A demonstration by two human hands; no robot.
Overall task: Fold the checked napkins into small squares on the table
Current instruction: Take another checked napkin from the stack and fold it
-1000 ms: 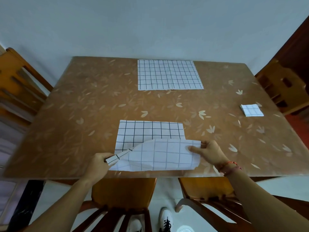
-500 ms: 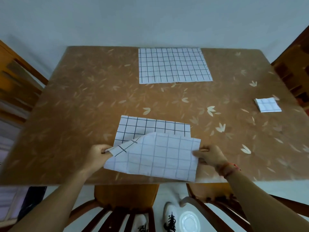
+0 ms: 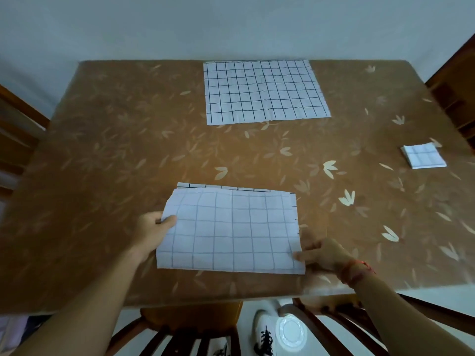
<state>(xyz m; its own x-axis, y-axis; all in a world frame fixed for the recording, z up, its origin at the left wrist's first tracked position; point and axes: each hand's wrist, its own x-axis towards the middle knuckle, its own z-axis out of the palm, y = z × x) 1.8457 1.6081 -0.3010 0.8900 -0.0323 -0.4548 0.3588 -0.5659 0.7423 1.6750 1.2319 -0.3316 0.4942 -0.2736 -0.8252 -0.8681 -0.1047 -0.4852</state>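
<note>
A white checked napkin (image 3: 231, 229) lies near the table's front edge, folded over on itself so its pale back side faces up; a thin strip of the lower layer shows along the far edge. My left hand (image 3: 151, 228) pinches its left edge, thumb on top. Over at the near right corner, my right hand (image 3: 321, 254) pinches the cloth. A second napkin (image 3: 264, 91) lies flat and unfolded at the table's far side. A small folded square napkin (image 3: 422, 155) sits at the right.
The brown leaf-patterned table (image 3: 102, 163) is flanked by wooden chairs at the left (image 3: 15, 129), right (image 3: 455, 93) and front (image 3: 190, 327). A white shoe (image 3: 264, 332) and a round white object (image 3: 291, 332) are on the floor below.
Both hands carried the near half of the napkin up and away, folding it over the far half; it now lies nearly flat, covering almost all of the lower layer. The camera tilted down.
</note>
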